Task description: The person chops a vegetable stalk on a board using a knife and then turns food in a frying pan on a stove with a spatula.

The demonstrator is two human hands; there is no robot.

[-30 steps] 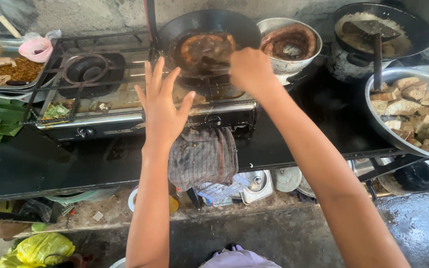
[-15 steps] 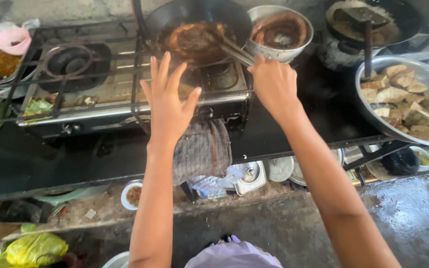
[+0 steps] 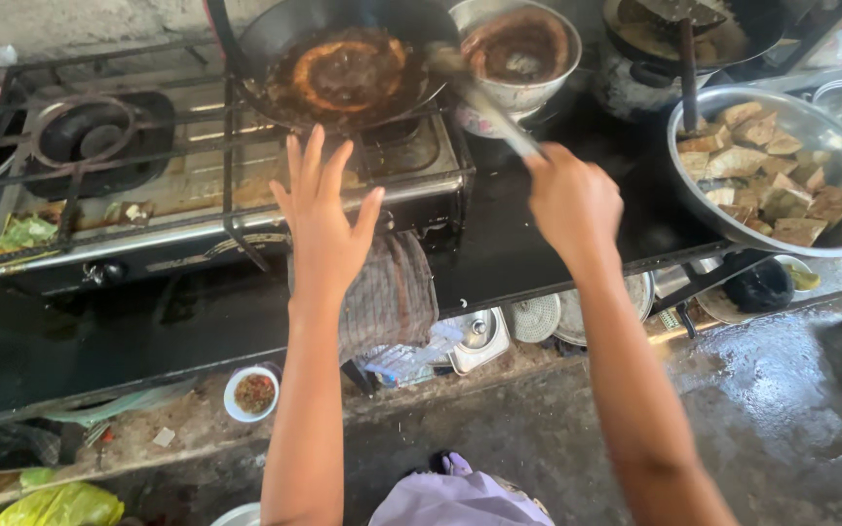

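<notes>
- Head view: your right hand [image 3: 575, 200] is fisted around the handle of a long metal utensil [image 3: 484, 102]. Its long axis runs up and left from the fist; the blurred working end sits at the right rim of the dark wok [image 3: 343, 58].
- The wok stands on the right burner of the two-burner gas stove [image 3: 197, 209], with dark oil and a browned piece in the middle. It lies straight ahead of your left hand, and up-left of the right one.
- Your left hand [image 3: 322, 219] is spread wide, fingers apart, holding nothing. It hovers over the stove's front edge, just short of the wok, and is the nearer hand to it.
- A checked cloth [image 3: 387, 297] hangs below the left wrist.
- A steel bowl of sauce [image 3: 518, 49] stands just right of the wok; a big basin of fried tofu pieces [image 3: 782, 175] sits far right.
- Against half a second ago: the right hand has drawn back toward you and right, the utensil tip now at the rim rather than inside. The left hand keeps its open pose.
</notes>
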